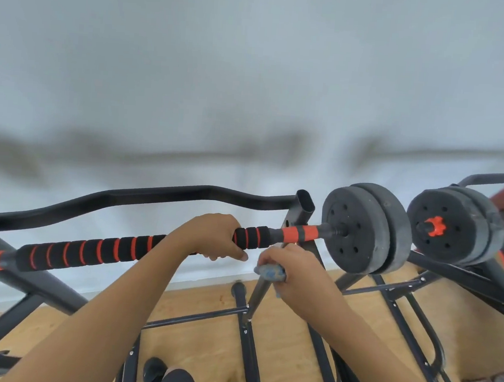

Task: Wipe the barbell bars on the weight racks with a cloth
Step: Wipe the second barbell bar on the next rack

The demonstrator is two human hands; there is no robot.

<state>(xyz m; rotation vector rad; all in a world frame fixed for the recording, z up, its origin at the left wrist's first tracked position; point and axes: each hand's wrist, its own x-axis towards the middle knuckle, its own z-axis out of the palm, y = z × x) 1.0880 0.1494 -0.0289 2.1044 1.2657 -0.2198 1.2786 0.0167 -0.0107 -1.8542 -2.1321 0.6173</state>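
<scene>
The step in hand looks like wiping the right end of the barbell bar (89, 253). To do it well, the left hand (211, 236), curled round the foam grip, should steady the bar on the rack (303, 207) so it cannot roll. The right hand (292, 272), its fingers closed on the bunched blue cloth (270, 273), should lift toward 1 o'clock and wrap the cloth over the bar. It can then stroke along the length with a twist of the wrist, up to the orange bands beside the plates (362, 229).

The cloth sits just below the bar, at 4 o'clock from the left hand; whether it touches the rack I cannot tell. The bar lies across the rack from 8 o'clock to 3 o'clock of the view. It has black ribbed foam with orange rings, orange bands at both ends, and dark round plates on the right.
</scene>
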